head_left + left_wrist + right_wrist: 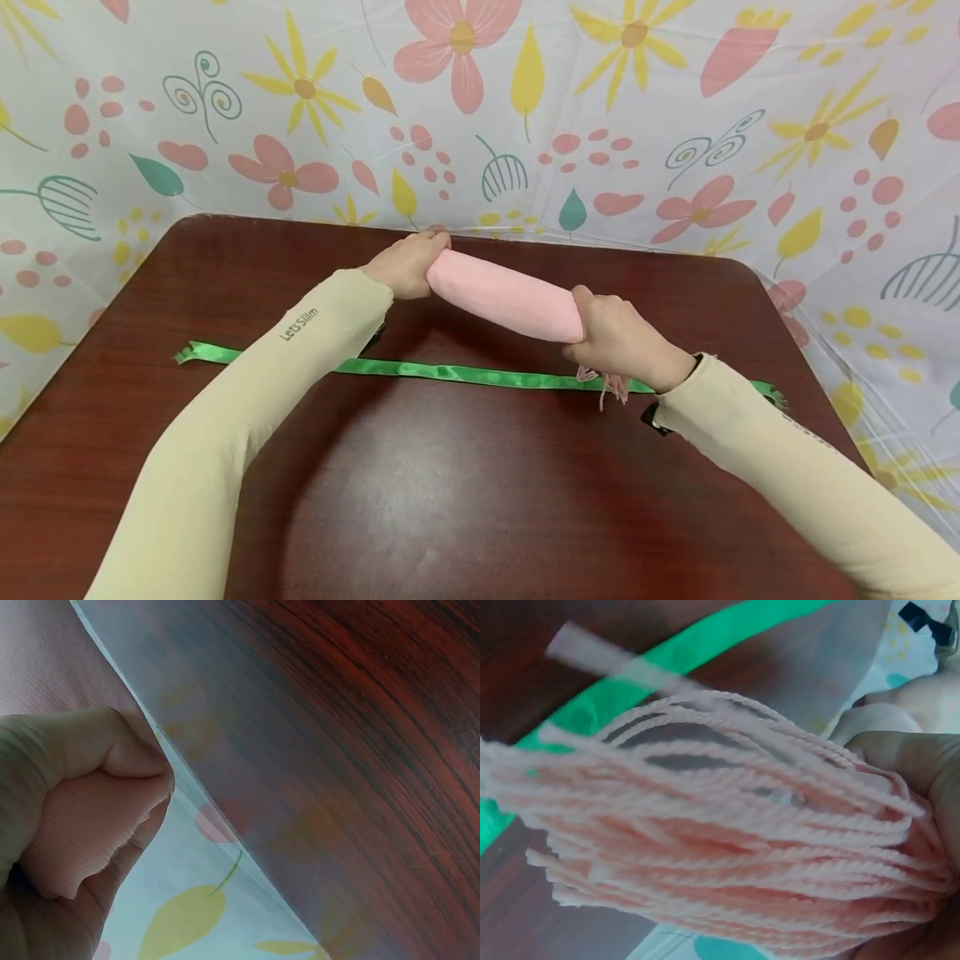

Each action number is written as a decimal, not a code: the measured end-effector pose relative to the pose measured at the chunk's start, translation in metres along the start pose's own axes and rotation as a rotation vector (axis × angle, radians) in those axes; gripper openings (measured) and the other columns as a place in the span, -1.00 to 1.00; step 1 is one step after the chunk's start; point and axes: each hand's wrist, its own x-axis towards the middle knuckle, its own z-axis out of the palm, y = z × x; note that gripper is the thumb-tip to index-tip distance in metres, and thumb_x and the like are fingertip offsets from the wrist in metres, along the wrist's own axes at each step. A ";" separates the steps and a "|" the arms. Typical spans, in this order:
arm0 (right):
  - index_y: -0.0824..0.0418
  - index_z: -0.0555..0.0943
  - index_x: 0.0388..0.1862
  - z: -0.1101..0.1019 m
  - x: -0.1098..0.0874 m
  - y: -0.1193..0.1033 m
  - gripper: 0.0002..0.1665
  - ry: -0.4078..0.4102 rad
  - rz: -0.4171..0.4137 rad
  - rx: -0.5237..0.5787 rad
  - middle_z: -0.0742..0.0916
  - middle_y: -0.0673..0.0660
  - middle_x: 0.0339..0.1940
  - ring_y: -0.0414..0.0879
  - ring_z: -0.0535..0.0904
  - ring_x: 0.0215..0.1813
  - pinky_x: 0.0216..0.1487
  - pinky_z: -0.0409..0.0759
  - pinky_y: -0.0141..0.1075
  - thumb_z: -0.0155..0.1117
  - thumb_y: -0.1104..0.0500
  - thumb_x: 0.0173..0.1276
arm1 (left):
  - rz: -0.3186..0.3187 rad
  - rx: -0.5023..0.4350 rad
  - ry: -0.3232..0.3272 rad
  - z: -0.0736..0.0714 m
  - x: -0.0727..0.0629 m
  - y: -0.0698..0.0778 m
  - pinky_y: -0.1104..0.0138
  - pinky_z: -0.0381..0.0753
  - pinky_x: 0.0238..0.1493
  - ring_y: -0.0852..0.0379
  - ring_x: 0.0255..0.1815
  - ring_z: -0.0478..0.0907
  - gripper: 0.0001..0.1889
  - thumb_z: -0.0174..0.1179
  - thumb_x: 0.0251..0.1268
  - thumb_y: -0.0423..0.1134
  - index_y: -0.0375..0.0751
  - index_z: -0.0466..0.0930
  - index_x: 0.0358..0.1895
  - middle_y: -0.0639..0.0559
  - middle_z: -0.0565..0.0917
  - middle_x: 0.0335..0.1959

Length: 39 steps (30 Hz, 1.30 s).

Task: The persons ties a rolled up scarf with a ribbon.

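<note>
A pink scarf (506, 296), folded into a thick roll, is held in the air above the table, slanting down to the right. My left hand (408, 264) grips its left end; in the left wrist view, thumb and fingers curl round the pink cloth (97, 829). My right hand (618, 333) grips the other end, and twisted fringe (727, 825) spills out of it in the right wrist view. Below the roll, a green satin ribbon (450, 372) lies stretched from left to right on the table. My sleeves and right hand hide parts of the ribbon.
The dark reddish-brown wooden table (420, 500) has rounded back corners. Behind it and along its sides hangs a white cloth (480, 125) printed with flowers and leaves. Light-coloured sleeves (195, 442) cover both forearms.
</note>
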 end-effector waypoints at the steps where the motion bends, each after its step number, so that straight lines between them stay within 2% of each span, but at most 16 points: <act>1: 0.40 0.36 -0.12 0.001 -0.001 -0.001 -0.46 0.000 -0.001 0.000 0.66 0.23 -0.40 -0.07 0.60 -0.47 -0.36 0.59 -0.16 0.43 0.26 -0.01 | 0.002 0.003 -0.005 0.000 0.000 -0.001 0.10 0.45 0.04 -0.13 -0.02 0.47 -0.67 0.17 0.10 -0.37 -0.25 0.38 -0.03 -0.16 0.46 0.09; 4: 0.38 0.36 -0.15 0.003 -0.005 -0.005 -0.48 -0.003 0.006 0.012 0.67 0.22 -0.41 -0.17 0.61 -0.56 -0.33 0.61 -0.16 0.43 0.26 -0.01 | 0.009 0.011 -0.016 0.000 0.001 -0.002 0.10 0.45 0.04 -0.13 -0.02 0.48 -0.67 0.17 0.11 -0.36 -0.24 0.38 -0.02 -0.16 0.46 0.10; 8: 0.36 0.36 -0.21 0.007 -0.010 -0.010 -0.52 0.005 0.013 0.022 0.65 0.17 -0.48 -0.25 0.56 -0.65 -0.40 0.58 -0.20 0.43 0.27 -0.02 | 0.023 0.014 -0.024 0.001 0.001 -0.002 0.11 0.46 0.05 -0.12 -0.01 0.49 -0.66 0.16 0.12 -0.37 -0.23 0.39 -0.01 -0.16 0.47 0.09; 16: 0.34 0.34 -0.29 0.012 -0.021 -0.020 -0.52 0.046 0.003 -0.005 0.57 0.09 -0.60 -0.13 0.50 -0.60 -0.52 0.48 -0.27 0.44 0.24 -0.07 | 0.052 0.031 -0.033 0.002 0.004 0.001 0.12 0.45 0.06 -0.10 0.02 0.48 -0.70 0.18 0.14 -0.33 -0.22 0.41 -0.04 -0.15 0.49 0.00; 21: 0.34 0.33 -0.27 0.016 -0.029 -0.024 -0.49 0.067 0.000 -0.016 0.55 0.08 -0.62 -0.14 0.47 -0.63 -0.55 0.46 -0.30 0.45 0.22 -0.07 | 0.053 0.046 -0.048 0.005 0.008 0.004 0.14 0.44 0.10 -0.09 0.06 0.47 -0.67 0.21 0.13 -0.33 -0.21 0.42 -0.01 -0.14 0.50 0.02; 24: 0.37 0.33 -0.17 0.019 -0.033 -0.027 -0.42 0.073 0.004 -0.001 0.56 0.08 -0.61 -0.16 0.46 -0.64 -0.56 0.46 -0.33 0.45 0.21 -0.09 | 0.054 0.056 -0.054 0.006 0.009 0.005 0.15 0.43 0.12 -0.08 0.08 0.47 -0.66 0.21 0.13 -0.34 -0.20 0.43 0.00 -0.13 0.50 0.02; 27: 0.41 0.28 0.11 0.021 -0.035 -0.033 -0.20 0.076 0.002 0.023 0.60 0.10 -0.58 -0.20 0.48 -0.64 -0.55 0.48 -0.34 0.45 0.18 -0.08 | 0.054 0.074 -0.051 0.006 0.009 0.004 0.15 0.45 0.10 -0.07 0.07 0.47 -0.67 0.20 0.12 -0.36 -0.20 0.43 -0.01 -0.13 0.50 0.01; 30: 0.39 0.14 0.35 0.025 -0.036 -0.040 0.04 0.075 -0.006 0.046 0.61 0.08 -0.61 -0.23 0.47 -0.66 -0.54 0.48 -0.35 0.47 0.16 -0.05 | 0.042 0.096 -0.049 0.005 0.009 0.004 0.12 0.47 0.05 -0.07 0.06 0.48 -0.67 0.19 0.11 -0.38 -0.19 0.44 -0.02 -0.12 0.50 0.00; 33: 0.39 0.10 0.39 0.030 -0.037 -0.048 0.09 0.085 -0.024 0.058 0.58 0.03 -0.66 -0.23 0.44 -0.67 -0.53 0.46 -0.35 0.46 0.16 -0.06 | 0.035 0.115 -0.050 0.005 0.009 0.004 0.10 0.49 0.00 -0.08 0.06 0.48 -0.65 0.18 0.08 -0.40 -0.17 0.45 -0.02 -0.12 0.50 0.00; 39: 0.36 0.12 0.38 0.038 -0.040 -0.055 0.06 0.093 -0.019 0.094 0.54 0.00 -0.66 -0.25 0.39 -0.67 -0.56 0.42 -0.39 0.42 0.18 -0.07 | 0.049 0.143 -0.053 0.006 0.008 0.004 0.08 0.52 -0.02 -0.08 0.05 0.51 -0.64 0.20 0.06 -0.39 -0.17 0.45 -0.02 -0.12 0.52 0.00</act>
